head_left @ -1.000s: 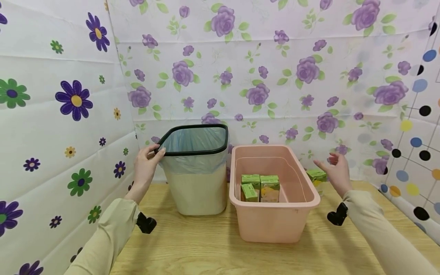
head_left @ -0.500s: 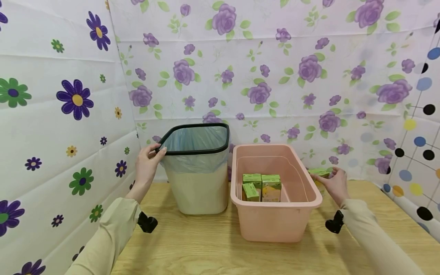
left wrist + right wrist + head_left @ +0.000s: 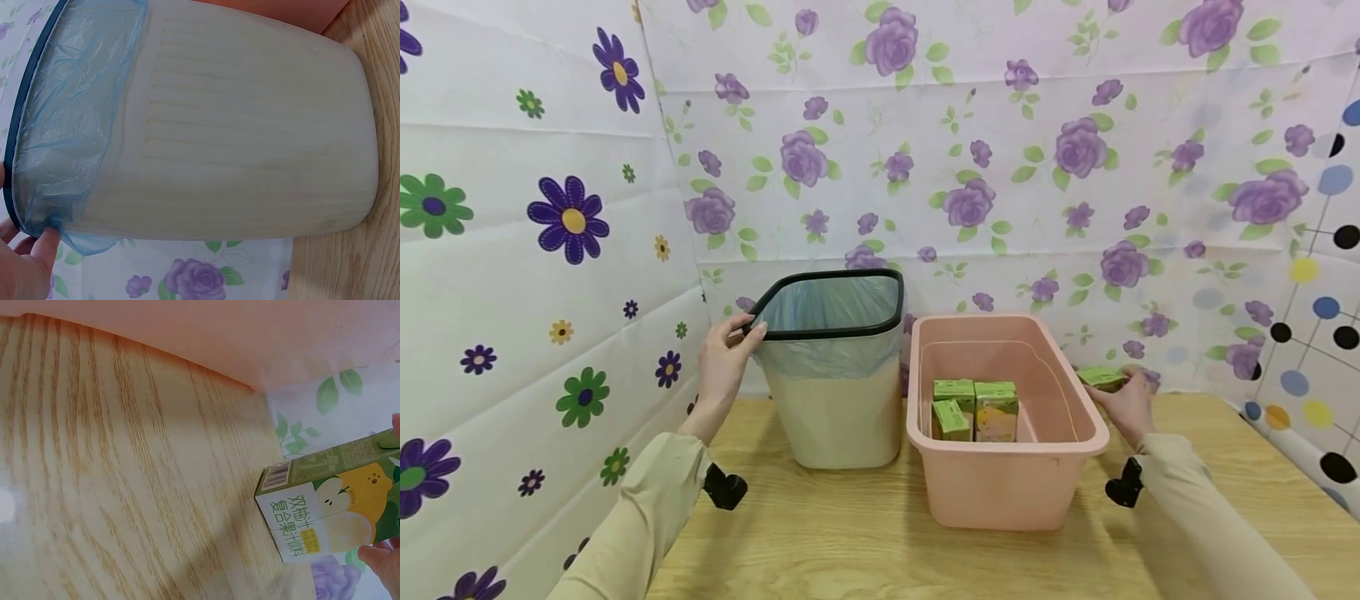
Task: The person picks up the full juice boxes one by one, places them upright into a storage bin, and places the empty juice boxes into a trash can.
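My left hand (image 3: 722, 362) pinches the black rim of a cream trash bin (image 3: 842, 417) at its left corner. A thin blue bag (image 3: 75, 112) lines the bin and folds down over its outside, with the thumb against it in the left wrist view. On the right, beyond the pink tub, my right hand (image 3: 1131, 407) holds a green juice box (image 3: 325, 500) with a lemon picture between thumb and fingers. From the head view only the box's green top shows, partly behind the tub's rim. The box's lower end is close to the tabletop in the right wrist view.
A pink plastic tub (image 3: 1000, 487) stands right of the bin, with several green juice boxes (image 3: 996, 412) inside. The wooden table (image 3: 820, 542) meets a flower-print sheet (image 3: 955, 108) behind and patterned sheets at both sides.
My right hand has come down onto the juice box beside the tub and taken hold of it, and the box has tilted. The left hand stays on the bin's rim.
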A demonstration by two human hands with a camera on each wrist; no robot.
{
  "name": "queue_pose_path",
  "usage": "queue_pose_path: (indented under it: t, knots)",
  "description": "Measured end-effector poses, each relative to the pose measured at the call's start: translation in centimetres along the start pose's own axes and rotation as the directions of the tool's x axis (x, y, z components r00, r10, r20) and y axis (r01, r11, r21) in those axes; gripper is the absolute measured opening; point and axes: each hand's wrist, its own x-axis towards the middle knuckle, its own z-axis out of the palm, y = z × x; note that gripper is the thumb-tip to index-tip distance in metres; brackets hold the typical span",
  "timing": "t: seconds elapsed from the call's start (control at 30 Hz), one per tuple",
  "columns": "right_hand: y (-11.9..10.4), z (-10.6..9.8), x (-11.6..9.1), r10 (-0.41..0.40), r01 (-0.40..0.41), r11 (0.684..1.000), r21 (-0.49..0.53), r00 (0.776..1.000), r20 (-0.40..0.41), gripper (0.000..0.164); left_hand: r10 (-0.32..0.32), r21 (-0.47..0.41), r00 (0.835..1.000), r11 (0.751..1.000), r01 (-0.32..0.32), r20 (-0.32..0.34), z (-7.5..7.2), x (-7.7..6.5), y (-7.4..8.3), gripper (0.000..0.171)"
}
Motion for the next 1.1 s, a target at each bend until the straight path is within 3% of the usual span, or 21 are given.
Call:
queue_pose_path:
  t: [0.23, 0.57, 0.9, 1.1]
  knots:
    - [0.3, -0.3, 0.0, -0.067, 0.065, 0.997, -0.042, 0.997, -0.026, 0.074, 0.001, -0.018, 1.000, 1.000, -0.001, 0.008, 0.2, -0.1, -0.1, 0.044]
    - [-0.4, -2.3, -0.3, -0.128, 0.123, 0.990, -0.074, 0.989, -0.071, 0.071, 0.005, -0.018, 1.000, 1.000, -0.004, 0.012, 0.3, -0.1, -0.1, 0.044]
    - [-3.8, -5.9, -0.1, -0.126, 0.126, 0.990, -0.067, 0.992, 0.001, 0.083, 0.002, -0.011, 1.000, 1.000, -0.002, 0.010, 0.0, 0.0, -0.2, 0.045]
    - [-6.5, -7.9, 0.0, -0.122, 0.123, 0.992, -0.014, 0.992, 0.018, 0.084, -0.002, -0.006, 1.000, 1.000, 0.002, 0.013, -0.1, 0.0, -0.1, 0.045]
